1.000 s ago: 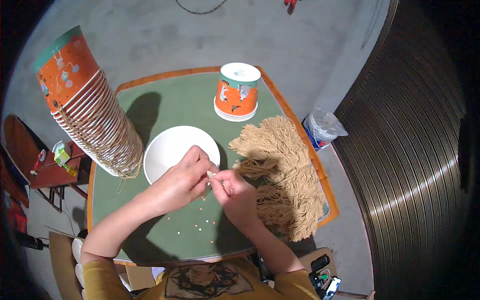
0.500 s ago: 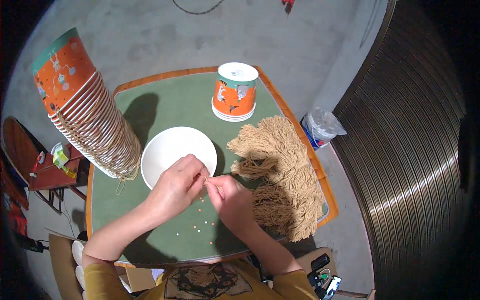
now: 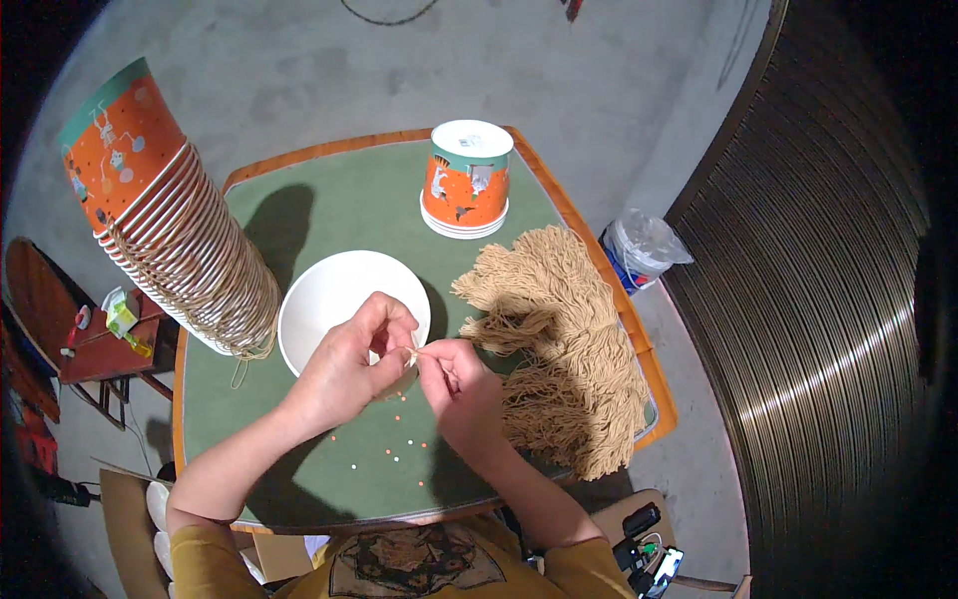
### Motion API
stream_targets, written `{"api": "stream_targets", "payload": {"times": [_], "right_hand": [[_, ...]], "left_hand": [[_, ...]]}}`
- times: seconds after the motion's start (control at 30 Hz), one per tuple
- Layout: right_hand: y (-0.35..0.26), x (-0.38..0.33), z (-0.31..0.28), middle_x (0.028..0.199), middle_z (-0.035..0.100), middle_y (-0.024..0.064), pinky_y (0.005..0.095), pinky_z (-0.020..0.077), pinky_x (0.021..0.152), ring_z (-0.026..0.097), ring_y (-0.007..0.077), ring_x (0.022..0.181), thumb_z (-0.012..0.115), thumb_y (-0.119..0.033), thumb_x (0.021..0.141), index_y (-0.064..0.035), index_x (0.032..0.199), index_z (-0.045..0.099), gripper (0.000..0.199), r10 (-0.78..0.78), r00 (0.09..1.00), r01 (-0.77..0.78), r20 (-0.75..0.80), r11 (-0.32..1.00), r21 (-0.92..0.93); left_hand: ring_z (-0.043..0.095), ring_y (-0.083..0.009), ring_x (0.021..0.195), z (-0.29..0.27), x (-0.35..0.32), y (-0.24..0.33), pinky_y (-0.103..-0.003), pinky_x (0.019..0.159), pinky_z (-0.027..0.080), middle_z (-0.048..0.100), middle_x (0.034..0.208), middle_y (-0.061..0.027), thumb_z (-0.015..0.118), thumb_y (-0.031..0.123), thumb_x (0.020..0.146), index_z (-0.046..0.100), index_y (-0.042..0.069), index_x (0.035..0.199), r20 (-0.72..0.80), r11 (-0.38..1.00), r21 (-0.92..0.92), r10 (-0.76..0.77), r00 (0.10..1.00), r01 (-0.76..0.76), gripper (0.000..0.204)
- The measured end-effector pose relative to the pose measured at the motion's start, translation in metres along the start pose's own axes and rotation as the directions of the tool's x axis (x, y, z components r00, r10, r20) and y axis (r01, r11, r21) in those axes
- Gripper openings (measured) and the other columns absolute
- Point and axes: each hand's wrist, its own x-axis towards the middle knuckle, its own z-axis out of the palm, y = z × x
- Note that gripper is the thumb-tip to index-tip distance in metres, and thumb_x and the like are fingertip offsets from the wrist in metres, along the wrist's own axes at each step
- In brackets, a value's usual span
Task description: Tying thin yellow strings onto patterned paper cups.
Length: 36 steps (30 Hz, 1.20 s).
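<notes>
My left hand [image 3: 351,361] and my right hand [image 3: 457,389] meet over the near rim of an open white paper cup [image 3: 329,299] on the green table [image 3: 339,205]. Both pinch the same thin tan string [image 3: 424,351] between fingertips. A heap of cut tan strings [image 3: 567,349] lies just right of my right hand. Small white and orange beads [image 3: 394,449] are scattered on the table below my hands.
A tall leaning stack of orange-and-teal paper cups [image 3: 170,235] with string handles stands at the left. A short stack of upturned cups [image 3: 467,180] sits at the back. A plastic-lined bucket [image 3: 639,250] stands on the floor right of the table; a small wooden stool [image 3: 80,339] is at the left.
Both hands stay together over the cup rim, shifting slightly; the fingers have reworked their pinch on the string. Nothing else on the table has moved.
</notes>
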Motion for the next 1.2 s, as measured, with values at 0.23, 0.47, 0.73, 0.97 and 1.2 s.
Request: {"api": "stream_targets", "payload": {"times": [0.23, 0.47, 0.73, 0.97, 1.2], "right_hand": [[0.003, 0.004, 0.0, 0.074, 0.056, -0.0018, 0.0185, 0.0396, 0.058, 0.048, 0.0012, 0.066, 0.055, -0.004, 0.093, -0.0005, 0.097, 0.057, 0.006, 0.172, 0.985, -0.175, 0.035, 0.969, 0.173], [0.01, 0.002, 0.0, 0.08, 0.064, 0.0044, 0.0231, 0.0487, 0.061, 0.062, 0.0081, 0.074, 0.058, -0.007, 0.091, -0.0024, 0.099, 0.059, 0.008, 0.1, 0.995, -0.099, -0.007, 0.988, 0.118], [0.002, 0.004, -0.008, 0.085, 0.067, 0.0093, 0.0289, 0.052, 0.061, 0.068, 0.0182, 0.073, 0.066, -0.01, 0.085, -0.0059, 0.095, 0.062, 0.011, -0.121, 0.992, 0.126, 0.033, 0.953, -0.274], [0.005, 0.003, -0.007, 0.088, 0.065, 0.0085, 0.0365, 0.054, 0.062, 0.067, 0.0285, 0.073, 0.06, -0.014, 0.088, -0.01, 0.096, 0.058, 0.009, -0.082, 0.996, 0.087, 0.034, 0.976, -0.2], [0.01, 0.004, -0.008, 0.083, 0.066, 0.0092, 0.0293, 0.053, 0.065, 0.067, 0.0163, 0.074, 0.051, -0.009, 0.094, -0.0006, 0.095, 0.054, 0.009, 0.136, 0.983, -0.158, 0.126, 0.971, 0.178]], "left_hand": [[0.055, -0.0109, 0.075, -0.002, 0.0, 0.003, -0.028, 0.075, 0.048, 0.054, 0.08, -0.0015, 0.056, -0.003, 0.085, 0.045, 0.004, 0.115, 0.042, 0.999, -0.03, -0.015, 0.999, 0.016, 0.033], [0.055, -0.0115, 0.075, -0.001, 0.002, 0.005, -0.028, 0.074, 0.048, 0.056, 0.08, -0.0021, 0.058, 0.001, 0.086, 0.044, 0.004, 0.118, 0.046, 0.999, -0.029, -0.042, 0.998, 0.044, 0.034], [0.055, -0.0124, 0.074, -0.002, 0.002, 0.009, -0.028, 0.071, 0.047, 0.056, 0.08, -0.0029, 0.057, 0.001, 0.087, 0.044, 0.005, 0.119, 0.061, 0.998, 0.012, -0.055, 0.997, 0.054, 0.034], [0.052, -0.0107, 0.075, 0.001, 0.0, 0.003, -0.026, 0.072, 0.046, 0.051, 0.082, -0.0013, 0.058, 0.001, 0.088, 0.044, 0.005, 0.123, 0.111, 0.986, 0.148, 0.056, 0.992, -0.073, 0.038], [0.054, -0.0192, 0.078, -0.002, 0.002, 0.014, -0.034, 0.068, 0.047, 0.047, 0.088, -0.0092, 0.053, 0.001, 0.089, 0.045, 0.004, 0.121, 0.161, 0.988, 0.144, -0.085, 0.983, 0.061, 0.033]]}}
